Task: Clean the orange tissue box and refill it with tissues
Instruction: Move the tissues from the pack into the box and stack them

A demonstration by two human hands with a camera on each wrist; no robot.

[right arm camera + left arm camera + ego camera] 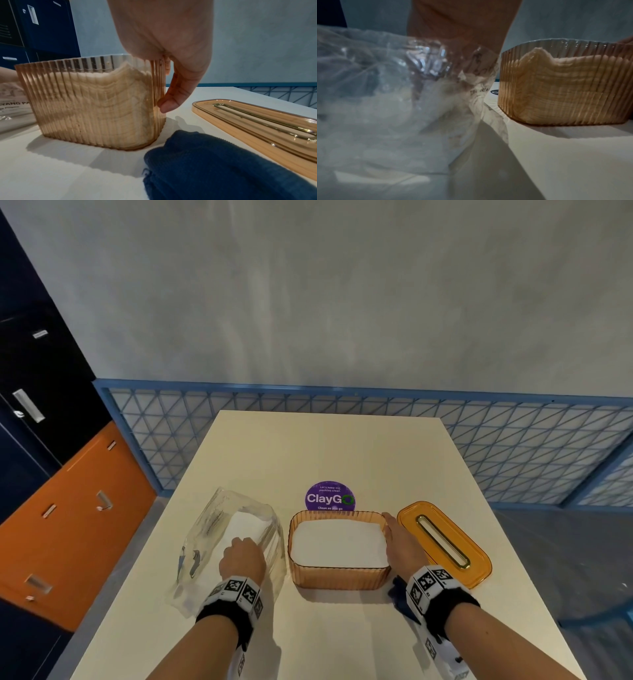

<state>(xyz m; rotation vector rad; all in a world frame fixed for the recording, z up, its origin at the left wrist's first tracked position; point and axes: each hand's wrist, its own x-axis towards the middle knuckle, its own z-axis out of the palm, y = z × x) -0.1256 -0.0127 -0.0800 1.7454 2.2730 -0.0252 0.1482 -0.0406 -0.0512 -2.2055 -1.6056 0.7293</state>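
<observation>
1. Steadying the orange tissue box with the right hand: thumb inside the right end wall, fingers curled down its outside, so clamped on that wall.
2. Reaching into the clear plastic bag with the left hand, knuckles bent; whether the fingers are pinched on plastic, on tissue or on nothing cannot be told, the tips being hidden behind the film.
3. Sitting between the two hands, lidless and upright on the table: the box, just right of the left hand and touching the right one.
4. Risk, as a judgement: dragging the loose bag sideways into the box, since the film lies just beside the box's left wall and slides easily.
5. Risk: tipping or shifting the box if the right hand pulls up on the thin ribbed wall instead of merely bracing it.
6. Risk: jamming the lid on closing, because the stack of tissues humps up near one corner, close under the rim in the wrist views.
7. Risk: snagging the blue cloth lying under the right wrist, close to the box's near corner.
8. Contents: box holding a thick white stack nearly to the rim; bag holding a remaining white wad beyond the left hand's knuckles; lid lying flat just right of the right hand, nothing on it.
</observation>
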